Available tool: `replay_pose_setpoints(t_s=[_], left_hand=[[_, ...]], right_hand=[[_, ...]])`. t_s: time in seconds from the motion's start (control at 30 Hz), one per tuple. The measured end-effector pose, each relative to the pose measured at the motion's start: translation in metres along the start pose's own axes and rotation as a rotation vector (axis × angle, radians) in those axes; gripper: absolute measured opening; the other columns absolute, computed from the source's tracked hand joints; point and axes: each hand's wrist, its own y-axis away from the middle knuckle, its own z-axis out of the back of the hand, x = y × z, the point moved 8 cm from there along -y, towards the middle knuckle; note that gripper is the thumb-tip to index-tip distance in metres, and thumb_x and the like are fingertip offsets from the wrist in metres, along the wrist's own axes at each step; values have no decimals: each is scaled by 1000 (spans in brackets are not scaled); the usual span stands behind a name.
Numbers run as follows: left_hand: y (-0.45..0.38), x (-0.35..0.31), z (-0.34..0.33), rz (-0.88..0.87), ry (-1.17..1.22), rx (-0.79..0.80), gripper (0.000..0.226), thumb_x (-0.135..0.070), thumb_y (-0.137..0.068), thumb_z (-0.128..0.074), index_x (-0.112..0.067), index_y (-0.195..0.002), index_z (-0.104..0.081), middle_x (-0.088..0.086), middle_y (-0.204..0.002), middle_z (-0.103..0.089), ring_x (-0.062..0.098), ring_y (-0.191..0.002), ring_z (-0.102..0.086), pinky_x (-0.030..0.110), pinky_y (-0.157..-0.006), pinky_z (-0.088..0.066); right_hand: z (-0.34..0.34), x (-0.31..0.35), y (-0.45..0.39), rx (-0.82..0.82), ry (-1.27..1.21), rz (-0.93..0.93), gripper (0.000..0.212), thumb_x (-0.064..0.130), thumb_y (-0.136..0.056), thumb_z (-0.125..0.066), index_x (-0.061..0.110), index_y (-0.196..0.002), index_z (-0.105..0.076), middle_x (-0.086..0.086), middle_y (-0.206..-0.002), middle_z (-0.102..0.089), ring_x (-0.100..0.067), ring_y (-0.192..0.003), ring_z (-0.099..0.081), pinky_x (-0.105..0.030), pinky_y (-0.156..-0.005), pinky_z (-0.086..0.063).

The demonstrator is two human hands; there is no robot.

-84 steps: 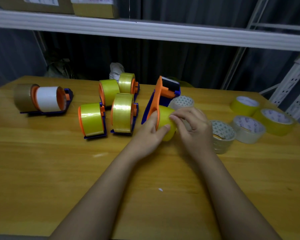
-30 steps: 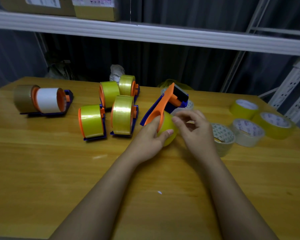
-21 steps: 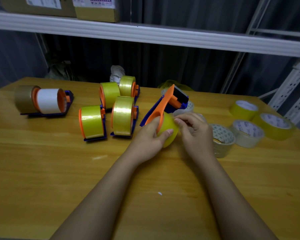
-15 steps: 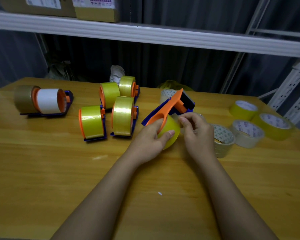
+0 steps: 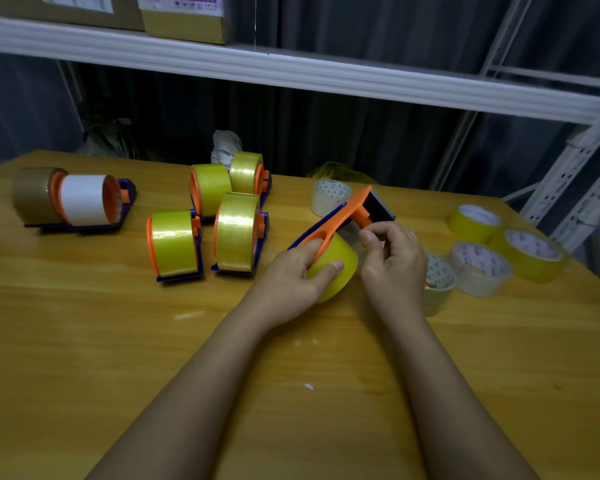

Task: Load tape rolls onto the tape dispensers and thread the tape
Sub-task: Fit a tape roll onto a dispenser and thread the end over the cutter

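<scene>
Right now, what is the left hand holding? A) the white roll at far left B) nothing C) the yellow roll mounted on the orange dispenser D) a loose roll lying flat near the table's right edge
C: the left hand grips the yellow roll on the orange dispenser, thumb pressed on its face, while the right hand pinches near the dispenser's head.

The table (image 5: 84, 341) is honey-yellow wood with a streaked grain. At its centre, the held dispenser (image 5: 340, 211) is orange with a blue edge and a black head, and its tape roll (image 5: 340, 268) is translucent yellow. At 10 o'clock a dispenser carries a white roll (image 5: 82, 199) beside a brown roll (image 5: 30, 194). At 3 o'clock the loose rolls (image 5: 478, 268) show white printed cores.
</scene>
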Motion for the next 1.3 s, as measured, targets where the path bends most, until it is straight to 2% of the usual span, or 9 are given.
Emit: replay_pose_setpoints(t_s=[0.13, 0.33, 0.6, 0.73, 0.9, 1.0, 1.1, 1.2, 1.3], left_hand=[[0, -2, 0, -4, 29, 25, 54, -60, -80, -45, -15, -107, -58, 16, -91, -64, 30, -80, -61, 53, -71, -49], [2, -2, 1, 21, 97, 75, 32, -36, -88, -54, -13, -109, -59, 12, -93, -65, 29, -84, -61, 54, -77, -49], [1, 4, 10, 92, 120, -77, 37, -53, -87, -58, -22, -105, -65, 3, -89, -70, 16, -82, -65, 48, -80, -52], [-1, 7, 7, 76, 77, -34, 41, -53, -88, -54, -21, -112, -61, 6, -91, -68, 19, -85, -64, 49, -81, -51], [1, 10, -3, 85, 23, 73, 49, -51, -91, -51, -25, -132, -47, -1, -114, -63, 16, -103, -59, 46, -91, -48], [2, 8, -2, 69, 22, 92, 39, -44, -95, -50, -26, -129, -47, 4, -113, -62, 21, -102, -59, 50, -90, -48], [2, 5, 3, 42, 10, 50, 33, -39, -94, -51, -22, -122, -53, 5, -101, -64, 17, -90, -60, 47, -84, -50], [2, 3, 8, 41, -7, -24, 39, -46, -85, -49, -15, -107, -59, 8, -83, -63, 17, -70, -57, 48, -72, -50], [1, 5, 9, 63, -12, -73, 42, -56, -86, -53, -19, -104, -62, 5, -83, -66, 17, -73, -61, 49, -71, -51]], right_hand=[[4, 0, 0, -40, -15, -16, 10, 7, -88, -58, 12, -85, -66, 27, -76, -47, -12, -81, -50, -5, -68, -33], [0, -3, 0, 15, -76, -65, 12, 9, -91, -58, 20, -84, -61, 11, -77, -56, -13, -74, -53, -13, -61, -36], [-3, 11, 2, 2, -27, 90, 13, 20, -88, -54, 13, -86, -66, 18, -81, -53, -5, -80, -41, -5, -72, -32], [-2, 10, 2, -27, 20, 125, 18, 23, -88, -50, 13, -86, -65, 14, -85, -52, -6, -84, -38, -10, -74, -31], [10, -1, -2, -122, 22, 29, 10, 11, -86, -55, 9, -84, -64, 7, -86, -49, -16, -85, -46, -18, -72, -30], [12, -3, -4, -104, -9, -7, 9, 12, -86, -55, 10, -83, -64, 8, -87, -48, -18, -88, -48, -10, -75, -32], [8, 0, -4, -47, -99, -32, 9, 18, -88, -55, 15, -84, -63, 19, -88, -44, -16, -90, -50, -14, -75, -37], [5, 4, -3, -22, -140, -36, 8, 20, -88, -54, 20, -83, -59, 20, -85, -47, -11, -85, -50, -13, -71, -37], [3, 3, -2, -12, -148, -61, 9, 22, -88, -53, 21, -82, -58, 16, -80, -51, -13, -79, -51, -19, -67, -38]])
